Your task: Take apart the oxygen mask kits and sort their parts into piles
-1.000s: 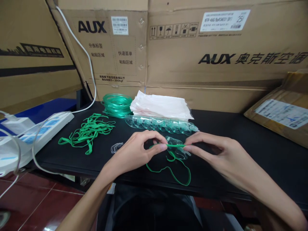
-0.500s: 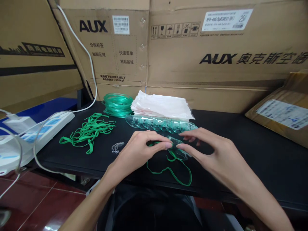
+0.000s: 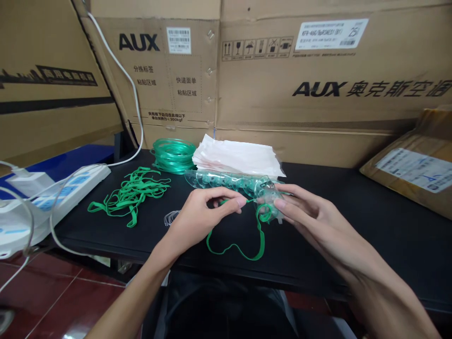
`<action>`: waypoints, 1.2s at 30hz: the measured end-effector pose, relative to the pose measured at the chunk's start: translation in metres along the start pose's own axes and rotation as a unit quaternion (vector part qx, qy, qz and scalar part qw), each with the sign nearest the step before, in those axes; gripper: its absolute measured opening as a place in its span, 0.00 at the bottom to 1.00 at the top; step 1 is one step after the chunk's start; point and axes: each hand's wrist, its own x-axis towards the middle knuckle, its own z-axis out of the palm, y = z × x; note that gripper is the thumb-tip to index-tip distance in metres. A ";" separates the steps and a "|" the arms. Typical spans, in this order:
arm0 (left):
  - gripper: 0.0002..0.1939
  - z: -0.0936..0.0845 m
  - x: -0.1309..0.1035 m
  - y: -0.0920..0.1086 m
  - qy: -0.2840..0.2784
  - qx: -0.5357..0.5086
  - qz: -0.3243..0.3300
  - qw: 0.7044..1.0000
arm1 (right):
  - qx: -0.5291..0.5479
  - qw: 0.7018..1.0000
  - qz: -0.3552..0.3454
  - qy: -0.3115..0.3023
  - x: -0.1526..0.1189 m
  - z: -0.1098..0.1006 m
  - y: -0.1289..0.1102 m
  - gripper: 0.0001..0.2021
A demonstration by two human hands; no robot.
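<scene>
My right hand (image 3: 303,207) grips a clear, green-tinted plastic oxygen mask (image 3: 266,193) above the front of the black table. Pinched between thumb and forefinger of my left hand (image 3: 215,207) is one end of a green elastic strap (image 3: 261,242). The strap runs to the mask, and its slack loops down over the tabletop below both hands. Right behind the hands, a row of nested clear masks (image 3: 219,181) lies on its side. Left of my left hand sit several thin metal strips (image 3: 172,217), partly hidden by it.
Loose green straps (image 3: 136,190) lie in a tangle at left. Coiled green tubing (image 3: 173,155) and a stack of white bags (image 3: 236,155) stand behind. A white power strip (image 3: 67,193) with cables borders the left; a wrapped parcel (image 3: 416,155) is at right. Large cartons (image 3: 254,103) wall the back.
My right hand has turned the mask more upright and now holds it from the right. My left hand has drawn away from the mask, pulling the strap end leftward.
</scene>
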 end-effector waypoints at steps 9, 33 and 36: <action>0.10 0.000 0.000 -0.001 -0.002 0.008 0.001 1.000 | 0.054 0.998 0.015 -0.020 -0.002 0.000 -0.002 0.24; 0.11 0.003 0.000 -0.001 0.004 0.018 -0.005 1.000 | 0.012 0.999 -0.010 -0.036 -0.003 0.002 0.001 0.23; 0.11 0.005 0.001 -0.003 0.009 0.001 -0.018 1.000 | -0.006 0.997 -0.047 -0.053 -0.002 0.004 0.001 0.21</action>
